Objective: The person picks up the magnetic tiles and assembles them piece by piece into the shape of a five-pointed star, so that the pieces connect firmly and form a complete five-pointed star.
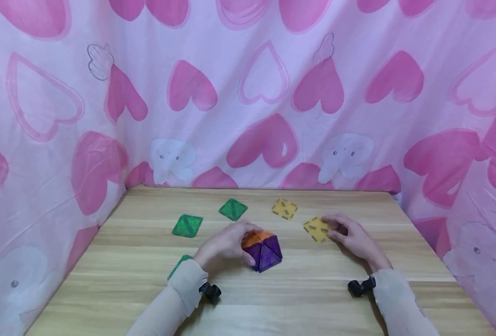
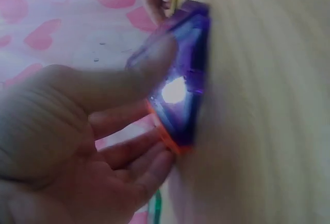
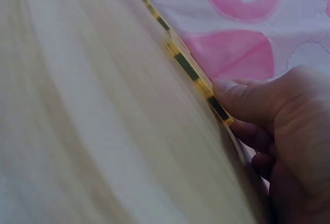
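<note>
My left hand [image 1: 227, 241] grips a low, faceted block of purple and orange magnetic tiles [image 1: 268, 254], with the thumb on a purple face and the fingers behind at the orange side. In the left wrist view that tile block [image 2: 188, 85] is blurred, with a bright glare on it. On the right, my right hand [image 1: 354, 237] pinches the near corner of a yellow square magnetic tile [image 1: 316, 229]. From the right wrist view this yellow tile [image 3: 188, 68] shows edge-on, low over the wooden table, the thumb at its edge; whether it touches the table I cannot tell.
Another yellow tile [image 1: 284, 208] lies farther back. Two green tiles [image 1: 233, 209] lie at the back left, and a further green tile [image 1: 179, 266] is partly hidden by the left arm. A pink heart-print cloth [image 1: 256, 182] surrounds the wooden table [image 1: 298, 303].
</note>
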`<state>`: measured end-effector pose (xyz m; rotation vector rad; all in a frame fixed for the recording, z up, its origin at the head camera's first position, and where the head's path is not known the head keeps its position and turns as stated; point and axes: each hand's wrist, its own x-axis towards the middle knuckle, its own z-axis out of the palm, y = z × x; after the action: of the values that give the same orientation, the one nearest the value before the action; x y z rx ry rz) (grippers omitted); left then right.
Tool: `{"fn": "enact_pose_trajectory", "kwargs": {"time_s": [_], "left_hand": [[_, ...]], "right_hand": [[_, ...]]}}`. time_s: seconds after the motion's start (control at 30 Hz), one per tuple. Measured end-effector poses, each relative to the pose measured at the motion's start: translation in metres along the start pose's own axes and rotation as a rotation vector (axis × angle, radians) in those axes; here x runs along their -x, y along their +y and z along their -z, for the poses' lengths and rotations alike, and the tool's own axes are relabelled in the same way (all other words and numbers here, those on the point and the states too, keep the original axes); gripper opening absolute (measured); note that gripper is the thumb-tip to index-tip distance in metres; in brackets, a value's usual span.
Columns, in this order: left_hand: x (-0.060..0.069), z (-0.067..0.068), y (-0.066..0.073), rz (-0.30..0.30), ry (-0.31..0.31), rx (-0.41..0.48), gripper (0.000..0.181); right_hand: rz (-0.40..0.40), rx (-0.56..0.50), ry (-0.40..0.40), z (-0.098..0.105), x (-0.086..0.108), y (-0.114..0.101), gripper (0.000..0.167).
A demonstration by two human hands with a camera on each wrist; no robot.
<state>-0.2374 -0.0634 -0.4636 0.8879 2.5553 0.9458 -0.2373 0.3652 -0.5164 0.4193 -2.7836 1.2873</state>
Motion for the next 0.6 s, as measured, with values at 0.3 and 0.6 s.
{"fn": "enact_pose_trajectory", "kwargs": {"time_s": [0.3, 0.6], "left_hand": [[-0.019, -0.01, 0.025, -0.041, 0.136, 0.019, 0.063], [-0.055, -0.037, 0.051, -0.082, 0.207, 0.081, 0.046]], "right_hand": [[0.04, -0.026, -0.034, -0.012, 0.004, -0.007, 0.047], [0.129, -0.059, -0.024, -0.018, 0.0, -0.005, 0.043]]}}
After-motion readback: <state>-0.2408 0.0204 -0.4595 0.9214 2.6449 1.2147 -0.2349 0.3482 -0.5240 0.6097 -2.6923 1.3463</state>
